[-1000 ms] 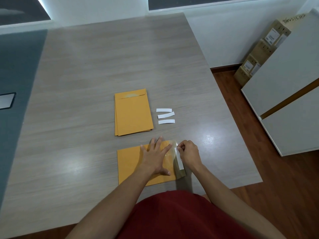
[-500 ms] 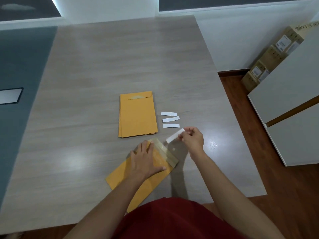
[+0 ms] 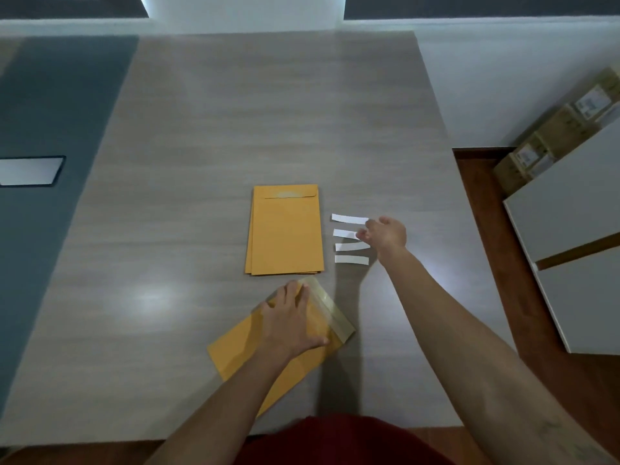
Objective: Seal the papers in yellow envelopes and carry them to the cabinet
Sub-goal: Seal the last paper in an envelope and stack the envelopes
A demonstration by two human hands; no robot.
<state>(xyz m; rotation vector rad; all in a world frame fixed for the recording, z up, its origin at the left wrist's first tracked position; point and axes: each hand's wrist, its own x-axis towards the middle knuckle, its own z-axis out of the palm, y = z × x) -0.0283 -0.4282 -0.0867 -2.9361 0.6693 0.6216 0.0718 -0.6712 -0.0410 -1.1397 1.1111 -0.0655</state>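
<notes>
The left hand (image 3: pixel 291 322) presses flat on the slanted envelope (image 3: pixel 255 350) near the table edge, its open flap (image 3: pixel 330 308) pointing toward the loosely curled, empty right hand (image 3: pixel 385 233) beside the strips (image 3: pixel 350 239).

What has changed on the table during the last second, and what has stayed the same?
The right hand peeled the white strip off the flap, carried it away from the body and laid it with the others: the row of white strips now counts four, not three. The near envelope turned to lie slanted. The left hand still presses flat on it, and the envelope stack stayed in place.
</notes>
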